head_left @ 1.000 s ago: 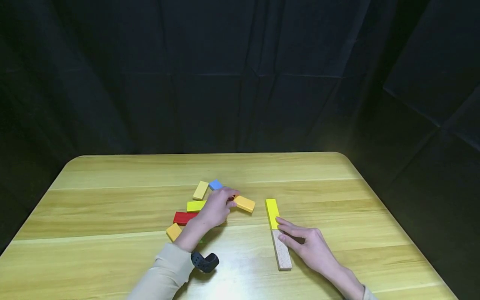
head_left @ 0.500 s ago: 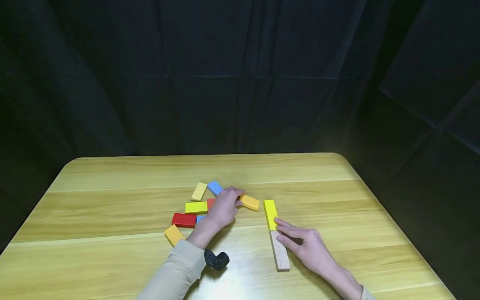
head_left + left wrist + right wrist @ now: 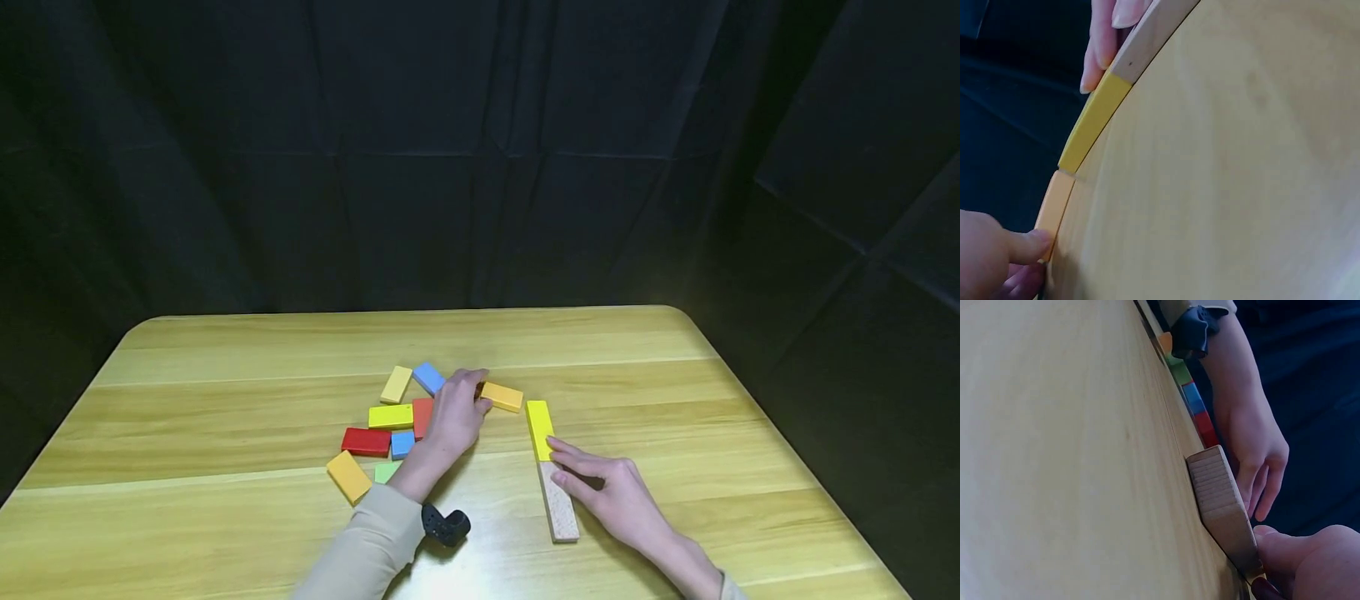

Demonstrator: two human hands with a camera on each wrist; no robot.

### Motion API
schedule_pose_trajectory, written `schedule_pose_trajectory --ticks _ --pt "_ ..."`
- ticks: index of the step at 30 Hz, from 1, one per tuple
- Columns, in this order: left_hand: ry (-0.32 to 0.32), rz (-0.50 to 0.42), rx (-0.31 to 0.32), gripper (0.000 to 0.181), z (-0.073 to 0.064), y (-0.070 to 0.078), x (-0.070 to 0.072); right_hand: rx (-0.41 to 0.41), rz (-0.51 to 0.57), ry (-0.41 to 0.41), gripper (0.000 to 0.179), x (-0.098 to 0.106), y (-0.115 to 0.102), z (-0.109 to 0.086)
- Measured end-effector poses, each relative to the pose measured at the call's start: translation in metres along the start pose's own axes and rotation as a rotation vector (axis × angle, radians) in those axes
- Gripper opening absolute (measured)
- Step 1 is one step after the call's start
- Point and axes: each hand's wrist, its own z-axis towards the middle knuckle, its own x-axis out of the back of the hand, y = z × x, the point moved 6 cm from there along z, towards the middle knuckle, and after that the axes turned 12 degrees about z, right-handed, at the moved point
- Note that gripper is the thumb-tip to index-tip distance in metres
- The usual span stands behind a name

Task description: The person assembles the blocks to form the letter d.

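Observation:
In the head view my left hand (image 3: 454, 412) pinches one end of an orange wooden block (image 3: 502, 397) lying flat; in the left wrist view the thumb (image 3: 1030, 245) presses its near side. Its free end points at the far end of a yellow block (image 3: 539, 429), with a narrow gap between. That yellow block stands end to end with a plain speckled wooden block (image 3: 559, 504), making a straight row. My right hand (image 3: 618, 496) rests its loosely bent fingertips along the row's right side, near the joint. Part of the orange block's held end is hidden.
Left of the left hand lie loose blocks: cream (image 3: 397, 384), blue (image 3: 428, 377), yellow-green (image 3: 391, 417), dark red (image 3: 367, 442), a smaller blue (image 3: 402, 445), light red (image 3: 422, 417), light green (image 3: 386, 472) and orange (image 3: 349, 477). A dark curtain (image 3: 420, 167) hangs behind the table (image 3: 225, 533).
The left hand has slid the orange block rightward and slightly away, close to the yellow block's far end, turning it a little. The right hand keeps its place by the row.

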Motion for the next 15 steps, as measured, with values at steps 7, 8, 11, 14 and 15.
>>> schedule_pose_trajectory --ticks 7,8,11,14,15 --pt "0.11 0.008 0.052 0.034 -0.0018 0.0031 -0.0008 0.011 -0.013 0.003 0.03 0.0005 -0.0004 0.0002" --pt "0.113 0.004 0.055 0.033 -0.002 0.0038 -0.0012 0.013 -0.013 0.003 0.03 0.0004 -0.0006 0.0002" --pt "0.11 -0.015 0.067 0.032 -0.0018 0.0051 -0.003 0.018 -0.015 0.002 0.03 0.0004 -0.0013 0.0005" --pt "0.1 -0.047 0.085 0.033 -0.0017 0.0061 -0.0051 0.022 -0.016 0.0 0.03 0.0005 -0.0016 0.0008" --pt "0.098 -0.056 0.088 0.033 -0.0018 0.0064 -0.0058 0.022 -0.016 0.001 0.03 0.0005 -0.0015 0.0009"
